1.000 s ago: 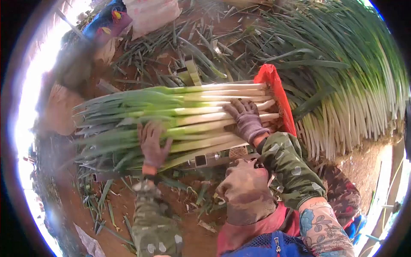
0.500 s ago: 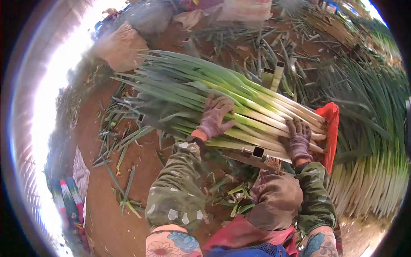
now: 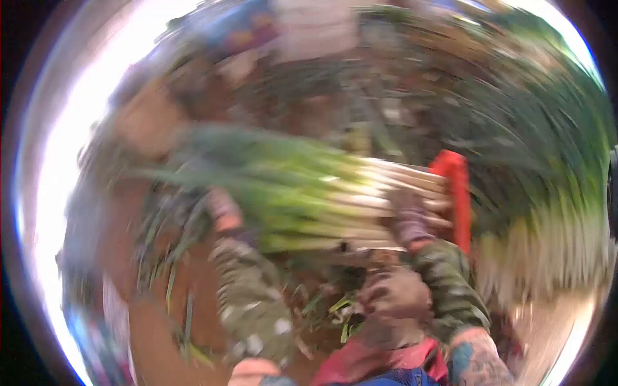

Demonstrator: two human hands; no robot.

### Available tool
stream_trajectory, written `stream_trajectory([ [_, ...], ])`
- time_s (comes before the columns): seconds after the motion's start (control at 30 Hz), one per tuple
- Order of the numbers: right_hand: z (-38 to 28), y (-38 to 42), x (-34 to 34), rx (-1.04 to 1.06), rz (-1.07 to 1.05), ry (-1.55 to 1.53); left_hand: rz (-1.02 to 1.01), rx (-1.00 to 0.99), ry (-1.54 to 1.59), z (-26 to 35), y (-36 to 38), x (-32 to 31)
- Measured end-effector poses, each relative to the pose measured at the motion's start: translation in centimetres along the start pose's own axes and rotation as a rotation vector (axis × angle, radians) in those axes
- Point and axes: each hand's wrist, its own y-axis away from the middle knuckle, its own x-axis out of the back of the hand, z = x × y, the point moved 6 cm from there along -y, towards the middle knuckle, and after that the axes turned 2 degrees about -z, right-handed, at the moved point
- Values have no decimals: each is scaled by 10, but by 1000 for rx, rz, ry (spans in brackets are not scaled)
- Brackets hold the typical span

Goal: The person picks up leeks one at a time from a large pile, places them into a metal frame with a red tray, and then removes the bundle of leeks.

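A wide bundle of green onions (image 3: 302, 193) lies across a metal stand in front of me, leaves to the left and white stems to the right. A red sheet (image 3: 458, 199) stands upright at the root ends. My right hand (image 3: 409, 215), in a dirty glove, rests on the white stems near the roots. At the lower edge of the leaves is my left hand (image 3: 223, 209), also gloved; its fingers are smeared by motion and partly hidden by the leaves. The whole view is blurred.
A large pile of green onions (image 3: 547, 212) fills the right side. Loose leaves (image 3: 174, 257) litter the brown ground at the left. A tan sack (image 3: 151, 119) lies at the upper left, and a pale sack (image 3: 315, 29) at the top.
My left hand has moved left along the bundle, from its middle to the lower leaves. My right hand remains on the stems. The whole view has shifted and blurred.
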Motion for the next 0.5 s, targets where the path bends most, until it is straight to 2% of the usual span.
stream_trajectory([
  [0.03,18,1,-25,101,196,-280,-44,-56,-181,-6,-13,-8],
  [0.13,40,-35,-99,28,611,-297,-173,-150,-422,-2,-34,-59],
  [0.2,22,-5,-13,-64,86,-76,-219,-178,-567,16,-23,-97],
  [0.23,28,-2,-48,-4,374,-116,-247,-190,-617,31,-13,-114],
  [0.3,34,-15,-75,-13,281,-179,-300,-208,-686,50,12,-133],
  [0.5,37,-12,-74,-26,194,-216,-461,-234,-774,69,71,-147],
])
